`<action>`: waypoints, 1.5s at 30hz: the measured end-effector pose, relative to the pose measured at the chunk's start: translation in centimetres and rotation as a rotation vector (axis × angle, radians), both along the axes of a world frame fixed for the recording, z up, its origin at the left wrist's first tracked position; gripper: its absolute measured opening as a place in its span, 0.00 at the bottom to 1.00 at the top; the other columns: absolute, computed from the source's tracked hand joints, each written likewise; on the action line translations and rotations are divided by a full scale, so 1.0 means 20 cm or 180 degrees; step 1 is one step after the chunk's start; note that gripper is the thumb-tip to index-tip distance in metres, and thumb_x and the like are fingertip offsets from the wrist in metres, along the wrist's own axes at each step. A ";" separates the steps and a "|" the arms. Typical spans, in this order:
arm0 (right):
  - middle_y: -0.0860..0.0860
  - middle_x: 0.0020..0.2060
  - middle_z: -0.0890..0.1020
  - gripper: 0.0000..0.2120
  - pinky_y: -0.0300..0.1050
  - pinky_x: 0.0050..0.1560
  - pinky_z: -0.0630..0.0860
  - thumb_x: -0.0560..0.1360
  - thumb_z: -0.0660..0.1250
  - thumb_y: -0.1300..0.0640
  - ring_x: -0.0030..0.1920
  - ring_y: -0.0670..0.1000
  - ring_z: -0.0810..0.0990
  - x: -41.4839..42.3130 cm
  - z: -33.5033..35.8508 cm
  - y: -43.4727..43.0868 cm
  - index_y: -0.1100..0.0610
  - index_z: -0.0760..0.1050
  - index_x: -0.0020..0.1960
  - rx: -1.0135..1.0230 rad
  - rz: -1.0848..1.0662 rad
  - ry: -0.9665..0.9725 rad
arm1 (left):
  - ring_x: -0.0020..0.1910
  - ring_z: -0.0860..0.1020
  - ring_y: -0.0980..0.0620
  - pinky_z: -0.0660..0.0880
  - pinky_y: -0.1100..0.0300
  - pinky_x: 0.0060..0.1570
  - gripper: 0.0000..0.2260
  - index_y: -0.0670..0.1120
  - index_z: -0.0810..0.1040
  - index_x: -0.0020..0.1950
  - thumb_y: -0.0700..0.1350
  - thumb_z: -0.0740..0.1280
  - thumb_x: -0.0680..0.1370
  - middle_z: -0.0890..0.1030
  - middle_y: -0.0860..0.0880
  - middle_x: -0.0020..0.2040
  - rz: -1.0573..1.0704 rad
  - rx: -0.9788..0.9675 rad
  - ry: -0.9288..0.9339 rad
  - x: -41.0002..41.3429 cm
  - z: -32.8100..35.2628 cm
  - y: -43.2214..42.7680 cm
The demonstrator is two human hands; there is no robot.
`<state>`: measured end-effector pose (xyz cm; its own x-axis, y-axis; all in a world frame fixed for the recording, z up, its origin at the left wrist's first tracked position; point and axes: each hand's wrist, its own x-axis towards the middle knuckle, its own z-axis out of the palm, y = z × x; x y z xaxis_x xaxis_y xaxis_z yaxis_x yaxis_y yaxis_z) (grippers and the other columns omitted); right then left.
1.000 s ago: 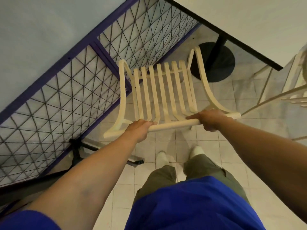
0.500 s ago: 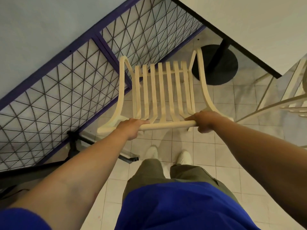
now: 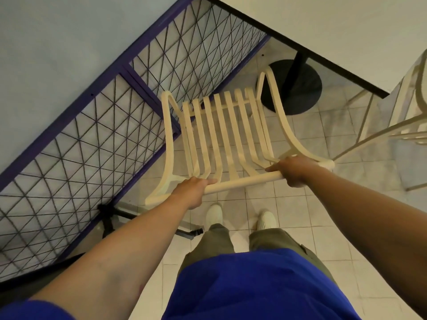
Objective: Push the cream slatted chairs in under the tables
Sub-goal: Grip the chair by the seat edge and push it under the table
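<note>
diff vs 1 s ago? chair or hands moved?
The cream slatted chair has gone forward: its front now reaches level with the black table base, nearer the table edge. The feet have shifted too. Nothing was taken up or released. Left hand and right hand stay closed on the top rail.

Purple-framed wire mesh panel [image 3: 111, 125] along the pale blue wall [image 3: 57, 42], white floor tiles [image 3: 288, 218]

Your left hand [image 3: 193, 188] and right hand [image 3: 298, 170] both grip the top rail of the cream slatted chair [image 3: 221, 132]. Chair faces the white table [image 3: 335, 31], its front near the black pedestal base [image 3: 293, 88]. Purple mesh fence [image 3: 97, 125] just left of it. Second cream chair [image 3: 406, 125] at right edge.
</note>
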<state>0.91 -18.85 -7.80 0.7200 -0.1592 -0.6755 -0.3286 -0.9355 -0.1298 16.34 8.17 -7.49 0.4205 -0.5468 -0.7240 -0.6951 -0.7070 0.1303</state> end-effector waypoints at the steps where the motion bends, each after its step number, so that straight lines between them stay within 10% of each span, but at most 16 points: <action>1: 0.47 0.54 0.78 0.35 0.49 0.55 0.79 0.74 0.69 0.64 0.50 0.49 0.79 0.00 0.00 0.00 0.37 0.65 0.73 -0.0037 0.0005 0.0000 | 0.48 0.75 0.46 0.75 0.51 0.45 0.39 0.64 0.58 0.78 0.31 0.64 0.77 0.75 0.46 0.60 0.0006 -0.0016 0.0006 0.00 0.00 0.00; 45: 0.46 0.45 0.74 0.31 0.49 0.55 0.78 0.75 0.67 0.63 0.46 0.49 0.77 -0.04 -0.03 0.43 0.41 0.67 0.73 0.0125 -0.1373 -0.0054 | 0.46 0.73 0.46 0.70 0.52 0.44 0.34 0.65 0.61 0.77 0.34 0.61 0.79 0.75 0.46 0.60 -0.1515 0.0070 -0.0072 0.54 0.07 -0.11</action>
